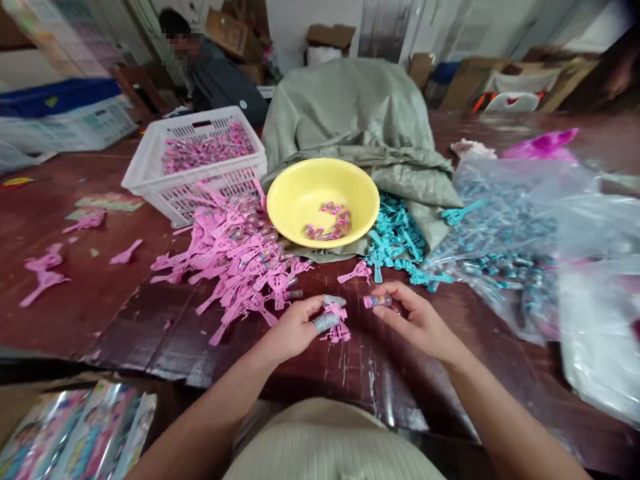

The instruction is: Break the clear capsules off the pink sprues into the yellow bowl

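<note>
My left hand (pixel 300 327), with grey wraps on thumb and forefinger, pinches a small pink plastic piece (pixel 336 321) just above the dark red table (pixel 100 300). A little to the right, my right hand (pixel 415 319) holds a tiny clear tube with a pink end (pixel 377 301) between its fingertips. A pile of pink plastic pieces (pixel 235 257) lies left of and beyond my hands. Straight ahead stands a yellow bowl (pixel 300 193) holding several small pink tubes (pixel 330 225).
A white basket (pixel 150 157) full of pink items stands far left. Teal plastic pieces (pixel 395 243) lie right of the bowl beside a grey-green sack (pixel 350 107). Clear bags (pixel 525 233) of parts cover the right. A person (pixel 210 67) sits across the table. Printed packets (pixel 75 433) lie near left.
</note>
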A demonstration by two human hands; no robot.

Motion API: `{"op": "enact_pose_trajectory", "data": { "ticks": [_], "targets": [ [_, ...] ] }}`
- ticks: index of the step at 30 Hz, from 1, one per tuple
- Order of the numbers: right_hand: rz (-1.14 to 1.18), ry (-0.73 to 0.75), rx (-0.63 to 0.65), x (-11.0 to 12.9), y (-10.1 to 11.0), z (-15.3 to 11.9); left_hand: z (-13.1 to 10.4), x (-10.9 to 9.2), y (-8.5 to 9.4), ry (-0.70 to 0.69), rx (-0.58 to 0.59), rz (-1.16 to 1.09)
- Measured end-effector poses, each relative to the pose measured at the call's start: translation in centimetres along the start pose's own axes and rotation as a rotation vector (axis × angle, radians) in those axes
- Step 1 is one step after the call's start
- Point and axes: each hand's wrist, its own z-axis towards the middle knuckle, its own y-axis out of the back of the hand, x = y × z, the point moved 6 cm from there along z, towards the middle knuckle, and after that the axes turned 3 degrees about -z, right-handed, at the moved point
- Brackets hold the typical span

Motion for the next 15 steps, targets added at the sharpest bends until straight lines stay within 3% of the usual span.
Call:
{"op": "enact_pose_trajectory", "data": {
  "ticks": [3, 8, 15],
  "targets": [
    [-0.039, 0.081, 0.088, 1.3, -1.1, 0.4, -0.4, -0.5, -0.3, -0.015, 0.072, 0.061],
    [-0.069, 0.17, 0.127, 2.4, -2.3, 1.4, -0.6, -0.5, 0.1, -0.015, 0.067, 0.223],
    [-0.038, 0.148, 0.117, 2.7, -3.2, 2.1, -0.6, -2.5, 0.2, -0.197, 0.026, 0.451]
  ]
}}
